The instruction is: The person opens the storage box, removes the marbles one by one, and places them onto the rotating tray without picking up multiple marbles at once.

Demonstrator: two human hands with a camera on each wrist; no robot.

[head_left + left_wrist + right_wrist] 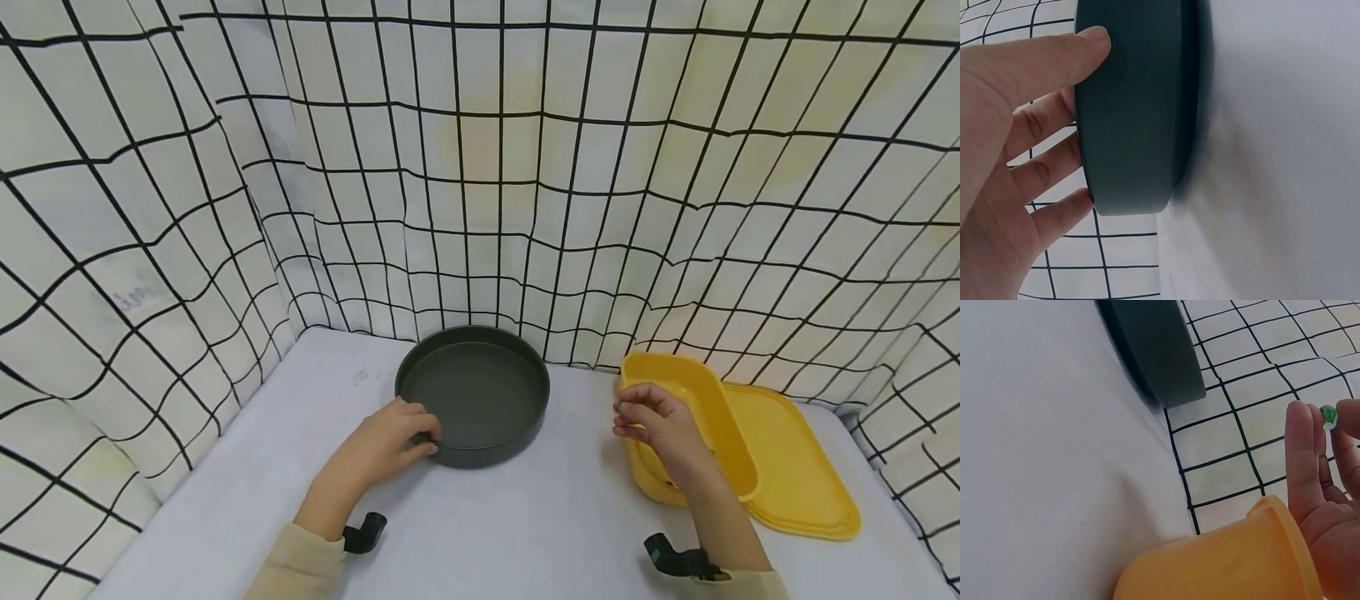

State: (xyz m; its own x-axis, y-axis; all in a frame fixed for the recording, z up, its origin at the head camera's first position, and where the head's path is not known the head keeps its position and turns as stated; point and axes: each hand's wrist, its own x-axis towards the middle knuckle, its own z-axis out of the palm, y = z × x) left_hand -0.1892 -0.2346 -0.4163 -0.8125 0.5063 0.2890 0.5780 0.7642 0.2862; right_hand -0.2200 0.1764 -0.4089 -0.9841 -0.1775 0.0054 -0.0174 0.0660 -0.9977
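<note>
A round dark grey-green cake pan (472, 387) stands on the white table. My left hand (378, 446) grips its near-left rim; in the left wrist view the thumb presses the outer wall (1135, 125) and the other fingers reach over the rim. At the right, my right hand (663, 433) is raised over the left edge of a yellow plastic tub (731, 437). Between its thumb and fingertips it pinches a small green and clear marble (1329, 417). The tub's contents are mostly hidden by the right hand and forearm.
A flat yellow lid (806, 471) lies to the right of the tub, partly under it. White cloth walls with a black grid (480, 192) rise behind the table and at both sides. Small black wrist cameras (365, 533) sit by both sleeves.
</note>
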